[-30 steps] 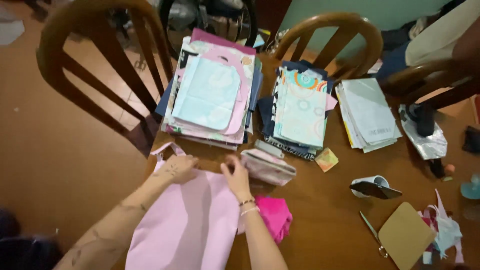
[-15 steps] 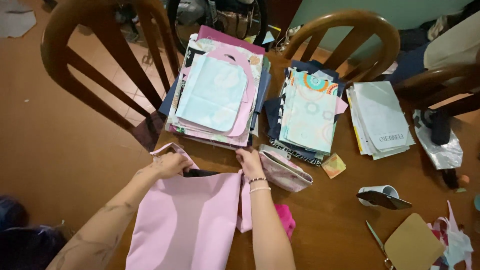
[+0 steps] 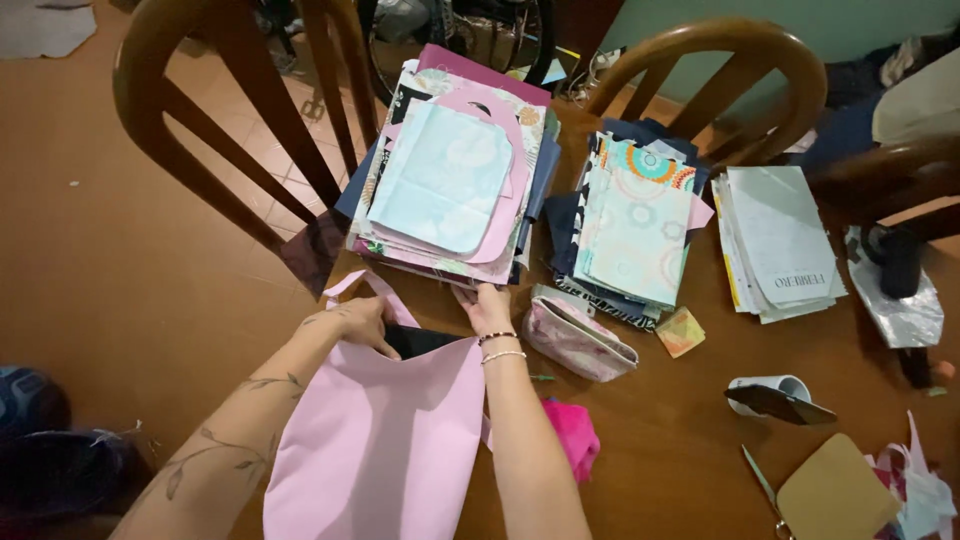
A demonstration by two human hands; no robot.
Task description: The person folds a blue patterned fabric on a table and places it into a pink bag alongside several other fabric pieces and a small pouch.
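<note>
The pink bag (image 3: pixel 385 450) now lies flat on the worktop (image 3: pixel 690 440) right in front of the person, with its mouth pulled apart so that a dark slot shows at the top edge. A second ago that top edge was closed and both hands lay flat on the fabric; since then they have moved to the opening and taken hold of it. The left hand (image 3: pixel 362 322) pinches the near-left side of the mouth, just below the pink handle loop (image 3: pixel 365 288), so its grip is closed on the bag's rim. The right hand (image 3: pixel 487 305) holds the right corner of the mouth, fingers curled over the edge, beside the foot of the tall stack of folded bags (image 3: pixel 450 185). The view has also shifted closer, so the bag fills more of the lower middle.

The opened mouth suggests that the work has gone from smoothing the bag to spreading it open, perhaps to check inside or reshape it; that is a judgement from how the hands sit.

Around it: a second stack of patterned bags (image 3: pixel 635 225) lies to the right, with a small floral pouch (image 3: pixel 578 338) just beside the right wrist. A crumpled bright pink piece (image 3: pixel 572 435) pokes out from under the right forearm. Further right are a sheaf of white papers (image 3: pixel 780 245), a white cup (image 3: pixel 770 392), scissors (image 3: pixel 765 490) and a brown card (image 3: pixel 835 492).
</note>
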